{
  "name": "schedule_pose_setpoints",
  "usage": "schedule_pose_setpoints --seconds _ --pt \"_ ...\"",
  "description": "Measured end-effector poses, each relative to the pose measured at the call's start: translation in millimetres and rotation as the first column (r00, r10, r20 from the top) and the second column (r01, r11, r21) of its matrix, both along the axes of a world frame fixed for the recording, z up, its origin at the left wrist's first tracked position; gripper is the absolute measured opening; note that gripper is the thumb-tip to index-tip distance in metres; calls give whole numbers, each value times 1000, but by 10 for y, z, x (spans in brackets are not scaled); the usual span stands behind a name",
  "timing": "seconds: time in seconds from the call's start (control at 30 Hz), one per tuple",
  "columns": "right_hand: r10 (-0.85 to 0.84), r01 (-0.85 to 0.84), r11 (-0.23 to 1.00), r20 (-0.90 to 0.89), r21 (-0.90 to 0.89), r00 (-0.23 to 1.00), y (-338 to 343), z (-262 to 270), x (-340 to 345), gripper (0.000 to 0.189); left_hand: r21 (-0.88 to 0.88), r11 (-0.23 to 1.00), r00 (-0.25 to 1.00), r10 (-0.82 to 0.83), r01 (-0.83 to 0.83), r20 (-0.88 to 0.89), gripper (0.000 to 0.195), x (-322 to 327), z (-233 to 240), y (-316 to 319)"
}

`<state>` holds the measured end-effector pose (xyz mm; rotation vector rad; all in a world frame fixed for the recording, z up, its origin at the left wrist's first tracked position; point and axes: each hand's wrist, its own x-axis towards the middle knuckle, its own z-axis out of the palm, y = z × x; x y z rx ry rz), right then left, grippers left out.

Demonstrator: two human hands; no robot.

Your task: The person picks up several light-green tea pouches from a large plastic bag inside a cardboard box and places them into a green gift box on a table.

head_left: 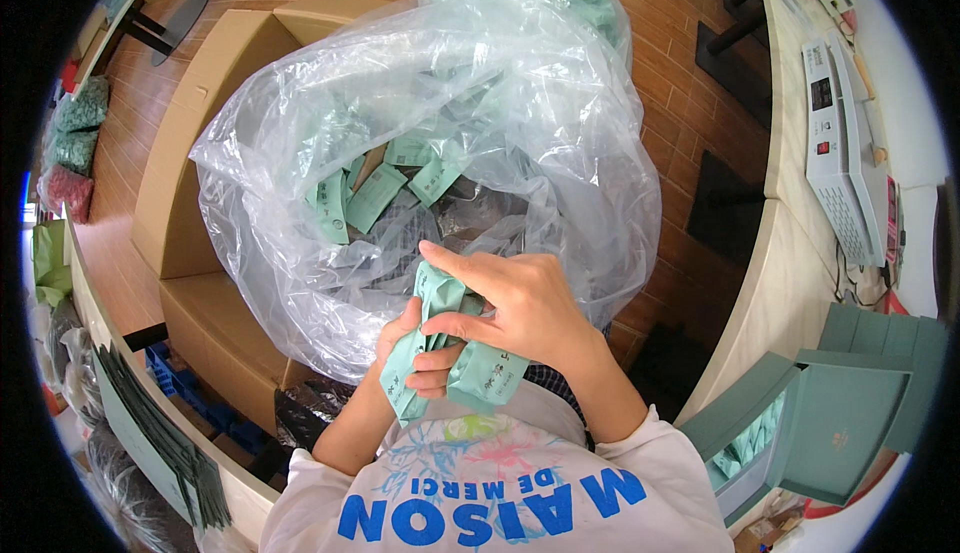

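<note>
Several mint-green sachets are stacked in my left hand, whose fingers wrap around them from below. My right hand reaches over from the other side, index finger along the top of the stack and thumb against its edge. One more sachet hangs just below my right hand, beside the left fingertips; which hand holds it I cannot tell. Beyond my hands a large clear plastic bag gapes wide, with loose green sachets lying inside it.
Behind the bag stands an open cardboard box. On the right-hand counter are a white machine and an open green gift box holding sachets. Flat dark-green bags are stacked at left. Wood-look flooring surrounds everything.
</note>
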<state>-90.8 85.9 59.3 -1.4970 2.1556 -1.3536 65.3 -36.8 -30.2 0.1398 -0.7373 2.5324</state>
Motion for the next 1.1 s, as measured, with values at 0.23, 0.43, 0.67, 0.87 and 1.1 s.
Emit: schedule_pose_setpoints --seconds 0.23,0.43,0.67,0.87,1.1 --pt "-22 24 999 -89 26 996 18 18 34 38 -27 999 999 -38 39 16 53 -5 1 -8" --pt "-206 213 977 291 9 934 53 -250 1 27 -623 781 975 167 -39 148 51 -205 234 -56" --pt "-179 144 976 228 160 957 106 -120 -106 52 -787 -594 949 312 165 -37 77 -387 469 -38" --pt "-124 122 981 4 154 992 -26 -289 109 60 -559 -823 949 248 99 -197 88 -236 398 90" --pt "-178 166 964 43 207 983 -44 -73 47 28 -577 -796 975 223 185 5 91 -330 761 -13"
